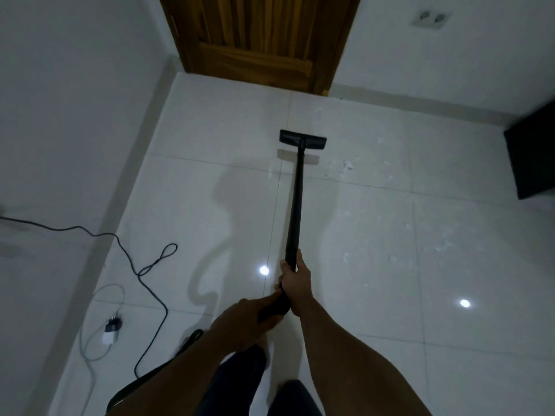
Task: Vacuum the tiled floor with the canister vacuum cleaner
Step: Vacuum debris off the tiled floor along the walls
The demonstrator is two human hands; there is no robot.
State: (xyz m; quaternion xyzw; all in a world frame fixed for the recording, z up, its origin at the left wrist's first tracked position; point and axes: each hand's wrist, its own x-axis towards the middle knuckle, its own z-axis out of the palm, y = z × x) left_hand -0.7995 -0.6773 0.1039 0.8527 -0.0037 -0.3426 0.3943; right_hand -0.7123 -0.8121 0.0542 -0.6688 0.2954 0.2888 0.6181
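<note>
Stood in dark trousers (240, 382) at the bottom edge, both forearms stretched forward. Wrapped the left hand (243, 318) round the bent handle end of the black vacuum wand (295, 205); gripped the tube just ahead with the right hand (295, 280). Had a black hose (156, 370) running off to the lower left. Held the floor nozzle (302, 139) flat on the glossy white tiled floor (390, 295), near white scraps (348, 165). Had a looped black power cord (144, 271) and a white charger (109, 337) lying by the left wall. Faced a wooden door (261, 37), a double wall socket (431, 18) to its right.
</note>
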